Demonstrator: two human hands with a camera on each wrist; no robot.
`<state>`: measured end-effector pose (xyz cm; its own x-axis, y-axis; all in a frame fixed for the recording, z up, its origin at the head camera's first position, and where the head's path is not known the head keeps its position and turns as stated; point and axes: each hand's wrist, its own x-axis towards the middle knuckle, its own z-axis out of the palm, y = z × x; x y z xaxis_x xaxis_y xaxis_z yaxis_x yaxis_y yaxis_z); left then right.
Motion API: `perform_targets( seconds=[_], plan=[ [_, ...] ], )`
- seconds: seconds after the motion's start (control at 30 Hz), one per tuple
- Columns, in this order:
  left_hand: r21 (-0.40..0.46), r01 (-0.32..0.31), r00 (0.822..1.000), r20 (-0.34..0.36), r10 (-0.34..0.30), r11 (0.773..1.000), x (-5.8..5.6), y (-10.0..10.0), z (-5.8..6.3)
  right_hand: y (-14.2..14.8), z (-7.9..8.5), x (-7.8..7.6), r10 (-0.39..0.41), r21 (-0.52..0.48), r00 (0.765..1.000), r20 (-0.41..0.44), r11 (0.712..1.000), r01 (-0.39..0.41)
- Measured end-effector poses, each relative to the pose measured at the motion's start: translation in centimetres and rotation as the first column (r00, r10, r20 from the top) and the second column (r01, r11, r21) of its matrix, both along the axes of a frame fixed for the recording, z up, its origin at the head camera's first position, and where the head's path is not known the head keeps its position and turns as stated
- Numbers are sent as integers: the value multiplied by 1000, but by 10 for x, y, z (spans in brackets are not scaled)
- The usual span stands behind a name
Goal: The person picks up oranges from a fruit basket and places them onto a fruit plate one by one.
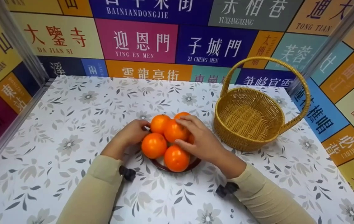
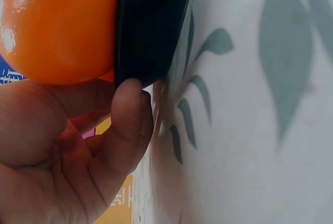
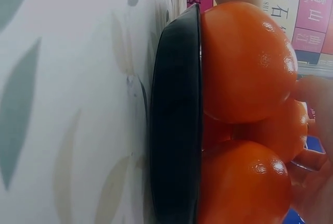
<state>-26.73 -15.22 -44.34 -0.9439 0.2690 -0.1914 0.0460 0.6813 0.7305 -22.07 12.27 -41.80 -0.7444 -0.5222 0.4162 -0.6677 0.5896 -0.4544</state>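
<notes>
Several shiny oranges are heaped on a dark-rimmed plate (image 1: 161, 167) at the middle of the table. My left hand (image 1: 136, 132) is at the plate's left edge; in the left wrist view its fingertips (image 2: 127, 96) pinch the dark rim, close beside an orange (image 2: 57, 26). From the right, my right hand (image 1: 203, 141) reaches over the heap, with thumb and fingers spread around the top orange (image 1: 175, 131). Other oranges sit close around it, among them a front orange (image 1: 177, 158) and a left orange (image 1: 154, 145). In the right wrist view, the plate's dark side (image 3: 174, 120) stands near the cloth.
A woven basket (image 1: 248, 143) with a tall arched handle stands at the right of the plate. A white cloth (image 1: 68, 186) with grey leaves and flowers covers the table. Panels with colourful lettering (image 1: 136, 40) border its back and sides.
</notes>
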Motion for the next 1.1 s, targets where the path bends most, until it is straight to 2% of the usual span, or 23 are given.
perform_targets(
  seconds=[0.23, 0.4, 0.5, 0.63, 0.7, 0.8, 0.87, 0.93, 1.0, 1.1],
  plan=[
    [27, 21, 998, 50, -22, 999, -4, -2, 3, 3, 0, -3, -12, 5, 1000, 14, 1000, 12],
    [-7, 50, 997, 59, -49, 999, -6, -6, 7, 11, 4, -5, -34, 16, 999, 31, 999, 34],
    [-26, 25, 998, 59, -23, 999, -6, -9, 8, 19, 9, -5, -55, 31, 998, 39, 998, 54],
    [-24, -61, 995, 81, 63, 998, -3, -12, 14, 31, 18, -7, -102, 88, 993, 56, 991, 97],
    [-36, -104, 993, 47, 105, 994, -2, -14, 19, 37, 23, -9, -141, 133, 988, 63, 982, 132],
    [-81, -151, 986, -88, 144, 985, -2, -16, 28, 44, 30, -15, -206, 177, 976, 75, 965, 191],
    [-106, -191, 967, -194, 168, 976, -3, -16, 32, 48, 35, -20, -249, 198, 966, 69, 953, 232],
    [-118, -231, 937, -294, 188, 966, -4, -16, 36, 52, 37, -25, -287, 205, 956, 59, 941, 269],
    [-116, -273, 896, -392, 209, 955, -4, -17, 39, 54, 39, -31, -321, 210, 946, 51, 929, 304],
    [-97, -316, 823, -522, 222, 944, -6, -18, 39, 55, 37, -38, -377, 237, 925, 40, 903, 358]
  ],
)
